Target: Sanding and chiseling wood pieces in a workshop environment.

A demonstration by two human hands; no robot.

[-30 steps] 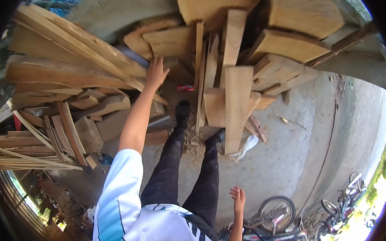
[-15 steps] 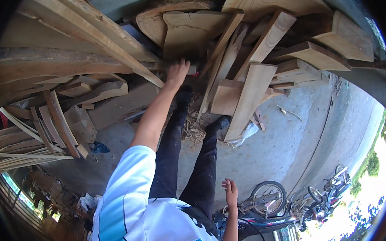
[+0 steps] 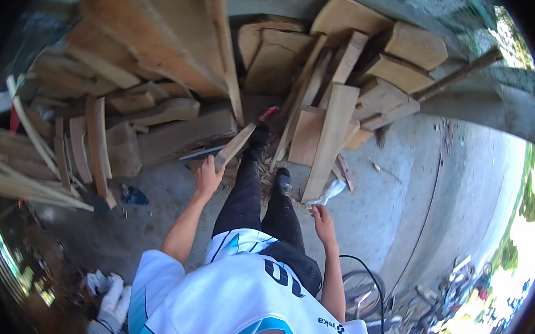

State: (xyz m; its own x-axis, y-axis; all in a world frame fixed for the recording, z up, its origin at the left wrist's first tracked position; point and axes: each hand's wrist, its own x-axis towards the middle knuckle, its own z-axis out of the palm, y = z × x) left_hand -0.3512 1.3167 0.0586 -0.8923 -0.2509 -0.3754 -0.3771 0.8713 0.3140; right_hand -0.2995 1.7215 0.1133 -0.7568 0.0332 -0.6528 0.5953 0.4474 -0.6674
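My left hand (image 3: 207, 177) is closed round the near end of a short piece of wood (image 3: 237, 145), which tilts up and away in front of my left leg. Beyond its far tip, a small red object (image 3: 268, 112) rests on the ground between the wood stacks. My right hand (image 3: 322, 222) hangs in the air with loosely bent fingers and nothing visible in it. In this view it is close to a crumpled white plastic piece (image 3: 330, 190) at the foot of a leaning light plank (image 3: 331, 140).
Tall boards (image 3: 217, 41) lean at the far left, above stacked timber (image 3: 177, 137). Thick slabs (image 3: 280, 60) and beams (image 3: 403, 47) stand at the far right. Wood shavings lie by my feet. A dark cable (image 3: 371, 271) curves beside my right arm; motorbikes (image 3: 450, 288) stand at lower right.
My left hand has drawn back from the gap between the stacks and now holds the wood piece. My right hand has moved forward, and the view has shifted.
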